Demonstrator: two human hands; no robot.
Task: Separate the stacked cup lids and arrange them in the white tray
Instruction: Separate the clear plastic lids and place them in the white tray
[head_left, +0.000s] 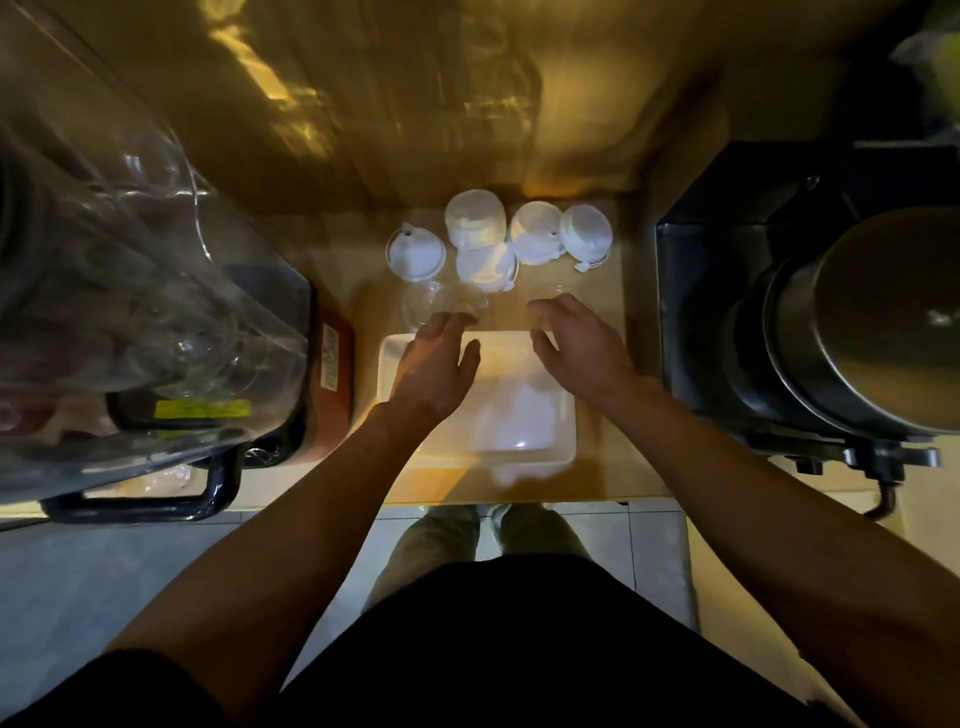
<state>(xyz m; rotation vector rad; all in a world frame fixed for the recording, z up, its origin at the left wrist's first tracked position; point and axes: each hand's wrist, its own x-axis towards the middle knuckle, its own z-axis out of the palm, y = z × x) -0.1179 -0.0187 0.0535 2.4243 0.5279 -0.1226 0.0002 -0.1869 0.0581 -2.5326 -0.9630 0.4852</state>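
White tray (524, 457) lies near the worktop (597, 473) front edge, narrow bare strips either side. Stacked white cup lids (475, 221) cluster beyond its far rim, by the back wall. Left hand (434, 369) and right hand (579, 348) hover over that rim, fingers (444, 327) loosely spread, gripping nothing.

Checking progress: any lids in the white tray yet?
Empty where visible: the white tray shows bare floor; the lids sit beyond it on the counter.

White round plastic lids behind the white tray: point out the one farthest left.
The white round plastic lid at the left end of the group, just beyond the left hand; every other white lid lies to its right.
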